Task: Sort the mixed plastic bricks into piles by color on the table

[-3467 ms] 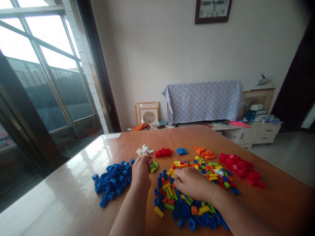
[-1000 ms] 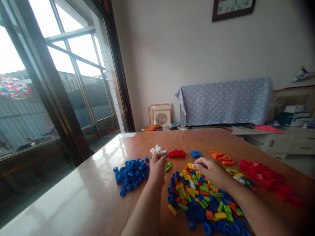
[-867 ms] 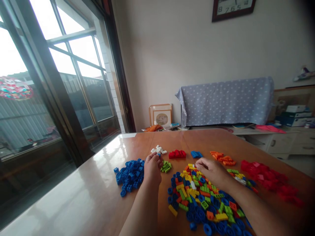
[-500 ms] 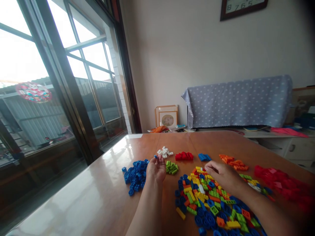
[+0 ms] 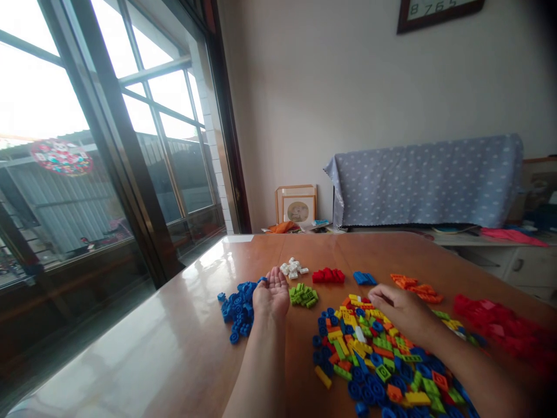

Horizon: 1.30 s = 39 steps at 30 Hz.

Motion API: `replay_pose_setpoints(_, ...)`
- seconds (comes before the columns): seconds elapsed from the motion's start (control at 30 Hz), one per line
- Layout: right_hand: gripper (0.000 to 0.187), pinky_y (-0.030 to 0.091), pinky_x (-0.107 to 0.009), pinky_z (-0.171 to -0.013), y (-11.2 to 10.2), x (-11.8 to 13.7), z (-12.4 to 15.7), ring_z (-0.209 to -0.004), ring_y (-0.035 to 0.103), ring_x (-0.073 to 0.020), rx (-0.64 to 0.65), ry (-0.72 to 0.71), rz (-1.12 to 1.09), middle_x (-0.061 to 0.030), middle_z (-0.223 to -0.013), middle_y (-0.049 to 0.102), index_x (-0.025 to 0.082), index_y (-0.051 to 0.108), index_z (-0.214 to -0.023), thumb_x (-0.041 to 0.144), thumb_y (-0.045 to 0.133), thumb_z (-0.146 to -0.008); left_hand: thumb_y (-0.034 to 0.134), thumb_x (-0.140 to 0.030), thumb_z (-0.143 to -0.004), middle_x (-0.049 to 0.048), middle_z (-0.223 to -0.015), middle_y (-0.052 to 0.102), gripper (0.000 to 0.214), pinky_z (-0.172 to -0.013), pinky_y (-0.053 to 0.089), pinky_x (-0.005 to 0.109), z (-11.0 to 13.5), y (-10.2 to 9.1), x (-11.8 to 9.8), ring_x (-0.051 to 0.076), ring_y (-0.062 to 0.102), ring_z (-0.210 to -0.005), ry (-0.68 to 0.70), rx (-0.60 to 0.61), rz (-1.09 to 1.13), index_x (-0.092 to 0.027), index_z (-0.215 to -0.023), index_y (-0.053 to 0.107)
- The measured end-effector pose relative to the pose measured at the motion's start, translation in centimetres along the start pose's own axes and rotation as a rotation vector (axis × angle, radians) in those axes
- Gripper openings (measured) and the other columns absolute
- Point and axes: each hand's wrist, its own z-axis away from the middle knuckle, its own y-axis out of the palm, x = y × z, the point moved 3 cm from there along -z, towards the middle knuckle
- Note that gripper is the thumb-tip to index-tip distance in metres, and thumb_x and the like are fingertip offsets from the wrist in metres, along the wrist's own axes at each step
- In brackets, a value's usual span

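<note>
My left hand (image 5: 272, 295) lies palm up on the wooden table (image 5: 174, 348) with its fingers stretched out and nothing in it. It sits between a pile of blue bricks (image 5: 237, 305) on its left and a small heap of green bricks (image 5: 303, 295) on its right. My right hand (image 5: 399, 306) rests with curled fingers on the far edge of a big mixed pile of bricks (image 5: 374, 360); I cannot make out what its fingertips pinch.
Small sorted heaps lie in a row further back: white bricks (image 5: 293, 269), red bricks (image 5: 328, 276), flat blue bricks (image 5: 364, 278), orange bricks (image 5: 415, 287). A larger red pile (image 5: 496, 322) lies at the right. A tall window (image 5: 87, 174) runs along the left.
My left hand has turned palm up and opened beside the green heap, which has grown since 3.5 s ago. My right hand has stayed on the mixed pile. The camera has panned left.
</note>
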Motion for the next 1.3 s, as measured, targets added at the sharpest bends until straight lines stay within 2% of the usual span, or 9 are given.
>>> replay_pose_setpoints(0.17, 0.036, 0.040, -0.028, -0.063, -0.4, 0.2, 0.0, -0.070, 0.060, -0.0193, -0.033, 0.001, 0.014, -0.0009, -0.073, 0.066, 0.023, 0.066, -0.085, 0.051, 0.045, -0.093, 0.016, -0.021, -0.103, 0.0122, -0.112, 0.066, 0.044, -0.065, 0.062, 0.027, 0.1, 0.0, 0.1, 0.016, 0.072, -0.091, -0.001, 0.005, 0.117, -0.023, -0.124, 0.055)
replay_pose_setpoints(0.3, 0.031, 0.039, -0.026, -0.063, -0.6, -0.2, -0.1, -0.071, 0.060, -0.0179, -0.054, 0.029, 0.023, -0.0002, -0.074, 0.067, 0.023, 0.066, -0.085, 0.045, 0.046, -0.092, 0.013, -0.029, -0.105, 0.0121, -0.113, 0.065, 0.047, -0.067, 0.061, 0.027, 0.1, 0.1, 0.0, 0.016, 0.071, -0.095, 0.003, 0.003, 0.103, -0.023, -0.124, 0.055)
replay_pose_setpoints(0.47, 0.020, 0.033, -0.025, -0.057, -0.6, -0.6, 0.1, -0.065, 0.057, -0.0156, 0.071, 0.096, 0.079, 0.0012, -0.070, 0.065, 0.022, 0.067, -0.084, 0.036, 0.053, -0.087, 0.023, -0.040, -0.105, 0.0106, -0.106, 0.066, 0.043, -0.064, 0.060, 0.028, 0.5, 0.7, 0.6, 0.016, 0.071, -0.085, -0.044, 0.031, 0.021, -0.021, -0.113, 0.060)
replay_pose_setpoints(0.73, 0.013, 0.030, -0.025, -0.058, -0.7, 1.0, 0.8, -0.070, 0.058, -0.0167, 0.235, 0.057, 0.166, 0.0002, -0.078, 0.067, 0.024, 0.069, -0.084, 0.035, 0.065, -0.078, 0.057, -0.034, -0.093, 0.0060, -0.080, 0.067, 0.019, -0.055, 0.051, 0.021, 3.0, 1.7, 5.5, 0.012, 0.063, -0.062, -0.160, 0.140, -0.327, -0.016, -0.095, 0.062)
replay_pose_setpoints(0.83, 0.009, 0.032, -0.026, -0.061, -0.4, 1.2, 0.8, -0.073, 0.058, -0.0171, 0.260, 0.040, 0.171, -0.0009, -0.080, 0.067, 0.022, 0.068, -0.080, 0.031, 0.065, -0.077, 0.065, -0.037, -0.087, 0.0068, -0.079, 0.067, 0.024, -0.053, 0.046, 0.021, 4.2, 1.8, 7.5, 0.012, 0.062, -0.059, -0.219, 0.259, -0.498, -0.014, -0.092, 0.061)
replay_pose_setpoints(1.0, 0.004, 0.033, -0.025, -0.062, 0.2, 1.0, 0.8, -0.072, 0.056, -0.0156, 0.261, 0.000, 0.114, 0.0002, -0.078, 0.066, 0.021, 0.061, -0.076, 0.019, 0.062, -0.073, 0.076, -0.044, -0.075, 0.0071, -0.078, 0.068, 0.037, -0.056, 0.041, 0.022, 5.8, 1.9, 9.3, 0.013, 0.062, -0.061, -0.156, 0.442, -0.740, -0.015, -0.089, 0.060)
replay_pose_setpoints(1.1, 0.004, 0.033, -0.025, -0.061, 0.5, 1.1, 0.7, -0.070, 0.053, -0.0152, 0.199, 0.027, 0.002, 0.0011, -0.073, 0.062, 0.021, 0.059, -0.078, 0.024, 0.062, -0.078, 0.076, -0.047, -0.073, 0.0062, -0.079, 0.069, 0.038, -0.057, 0.039, 0.023, 6.5, 1.8, 10.0, 0.012, 0.061, -0.062, -0.159, 0.502, -0.863, -0.016, -0.087, 0.059)
replay_pose_setpoints(1.2, 0.017, 0.035, -0.025, -0.060, 0.7, 1.9, 0.4, -0.068, 0.050, -0.0142, 0.129, 0.065, -0.268, 0.0025, -0.072, 0.057, 0.021, 0.057, -0.083, 0.037, 0.060, -0.086, 0.076, -0.046, -0.072, 0.0051, -0.078, 0.069, 0.036, -0.060, 0.039, 0.025, 7.3, 1.8, 10.8, 0.012, 0.059, -0.063, -0.155, 0.600, -0.977, -0.015, -0.084, 0.062)
replay_pose_setpoints(1.3, 0.025, 0.036, -0.024, -0.058, 1.0, 3.2, 0.4, -0.064, 0.046, -0.0120, 0.122, 0.086, -0.542, 0.0042, -0.072, 0.054, 0.021, 0.056, -0.086, 0.045, 0.060, -0.088, 0.080, -0.041, -0.068, 0.0030, -0.073, 0.066, 0.035, -0.062, 0.039, 0.026, 8.0, 1.9, 11.3, 0.013, 0.058, -0.063, -0.166, 0.692, -1.032, -0.014, -0.085, 0.065)
